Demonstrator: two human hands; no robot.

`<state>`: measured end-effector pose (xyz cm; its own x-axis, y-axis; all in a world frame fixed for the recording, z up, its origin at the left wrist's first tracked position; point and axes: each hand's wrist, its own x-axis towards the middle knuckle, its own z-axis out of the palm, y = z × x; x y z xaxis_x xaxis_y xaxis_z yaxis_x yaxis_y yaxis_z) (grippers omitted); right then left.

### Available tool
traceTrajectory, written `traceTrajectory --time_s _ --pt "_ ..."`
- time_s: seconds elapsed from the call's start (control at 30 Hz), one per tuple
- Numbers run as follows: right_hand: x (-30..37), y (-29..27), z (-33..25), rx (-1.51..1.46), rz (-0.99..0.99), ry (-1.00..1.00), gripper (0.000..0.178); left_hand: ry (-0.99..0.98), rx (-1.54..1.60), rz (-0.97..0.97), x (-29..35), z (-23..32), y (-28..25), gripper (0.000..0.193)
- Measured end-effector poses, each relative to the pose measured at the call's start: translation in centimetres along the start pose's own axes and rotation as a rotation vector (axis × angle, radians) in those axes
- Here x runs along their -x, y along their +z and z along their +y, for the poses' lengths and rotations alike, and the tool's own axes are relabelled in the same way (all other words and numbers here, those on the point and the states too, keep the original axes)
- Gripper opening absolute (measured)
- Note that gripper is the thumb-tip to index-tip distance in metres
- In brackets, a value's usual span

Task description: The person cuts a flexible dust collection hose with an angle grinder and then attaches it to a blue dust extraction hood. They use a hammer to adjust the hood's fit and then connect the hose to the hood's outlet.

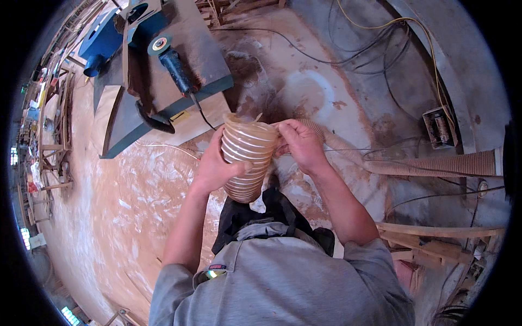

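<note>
A ribbed, see-through flexible hose (pixel 247 157) with pale spiral bands is held upright in front of my body. My left hand (pixel 215 168) wraps round its left side, the thumb lying across the front. At the upper right rim, my right hand (pixel 300 145) pinches the hose's edge, its fingertips partly hidden. The rim looks ragged, with a small strip sticking up. Beyond the hose, an angle grinder (pixel 173 68) with a blue body lies on a dark machine table (pixel 204 54).
Blue machine parts (pixel 103 43) stand at the far left. A long ribbed duct (pixel 435 164) runs to the right wall. Cables (pixel 359 51) trail over the dusty floor (pixel 136 217). An electrical box (pixel 439 127) sits at right, above wooden boards (pixel 435 231). Wooden racks (pixel 57 130) line the left.
</note>
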<state>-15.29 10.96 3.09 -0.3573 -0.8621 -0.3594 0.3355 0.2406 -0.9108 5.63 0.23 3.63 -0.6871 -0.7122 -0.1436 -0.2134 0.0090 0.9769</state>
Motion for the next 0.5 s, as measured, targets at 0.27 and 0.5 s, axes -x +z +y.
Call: traceTrajectory --time_s 0.27,0.5 --pt "-1.5 3.4 3.2 -0.314 0.021 0.105 0.047 -0.109 -0.166 -0.093 -3.0 2.0 -3.5 0.097" --pt "0.3 8.1 6.5 -0.467 0.136 0.015 0.060 0.093 -0.453 -0.123 -3.5 2.2 -4.1 0.098"
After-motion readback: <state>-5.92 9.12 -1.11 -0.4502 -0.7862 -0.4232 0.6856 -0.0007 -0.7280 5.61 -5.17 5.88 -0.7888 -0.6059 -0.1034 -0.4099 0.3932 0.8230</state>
